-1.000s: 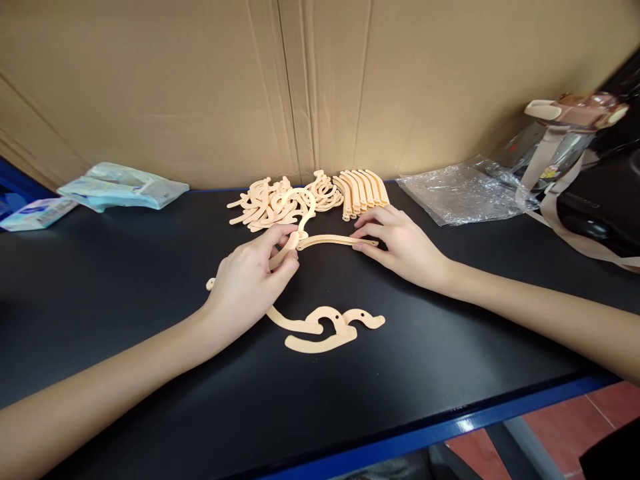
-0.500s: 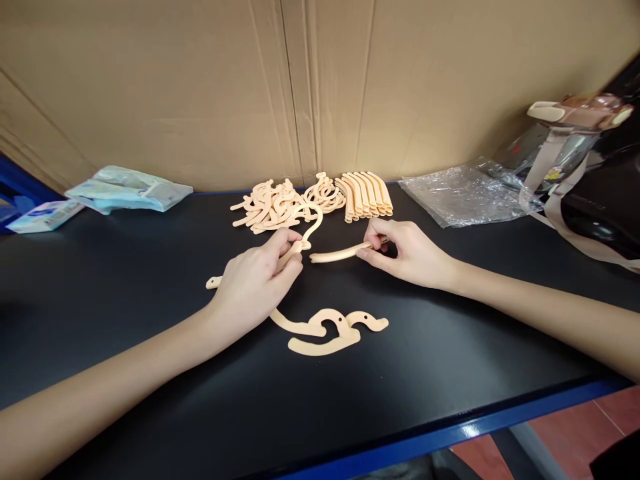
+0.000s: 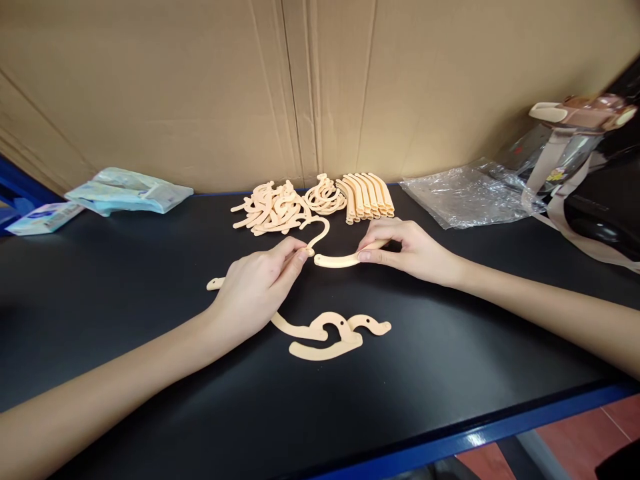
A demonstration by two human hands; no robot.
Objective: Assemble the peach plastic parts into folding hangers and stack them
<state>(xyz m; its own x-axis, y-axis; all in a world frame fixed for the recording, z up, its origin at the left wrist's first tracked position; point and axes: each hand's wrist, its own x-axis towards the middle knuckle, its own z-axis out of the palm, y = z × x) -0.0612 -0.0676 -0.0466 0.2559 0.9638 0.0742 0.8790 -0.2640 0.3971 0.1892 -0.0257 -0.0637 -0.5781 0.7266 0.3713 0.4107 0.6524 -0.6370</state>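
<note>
Using the hook [image 3: 323, 230] as landmark. Left hand [image 3: 255, 277]: grip closed on the hook's base, thumb against fingertips; what else sits inside that grip is hidden. Right hand [image 3: 407, 252]: grip closed on a curved bar [image 3: 336, 262], just right of the hook. Free end of the bar is near the hook's base, apart from it.

Blocking the view: left hand. Flat loose pieces [image 3: 325, 351] lie on the counter [image 3: 450, 347] nearer the person than the hook, one partly covered by that hand. Another piece end [image 3: 215, 284] shows left of the hook; rest blocked.

Close behind the hook: jumbled pile [image 3: 273, 210], hook's tip overlapping it in view. Also behind: spare hooks [image 3: 330, 207]; behind and right, stacked bars [image 3: 367, 199]. Well right of the hook: clear plastic bag [image 3: 465, 199], strapped bottle [image 3: 580, 143]. Well left: blue-white packs [image 3: 130, 192]. Cardboard [image 3: 200, 87] at back.
</note>
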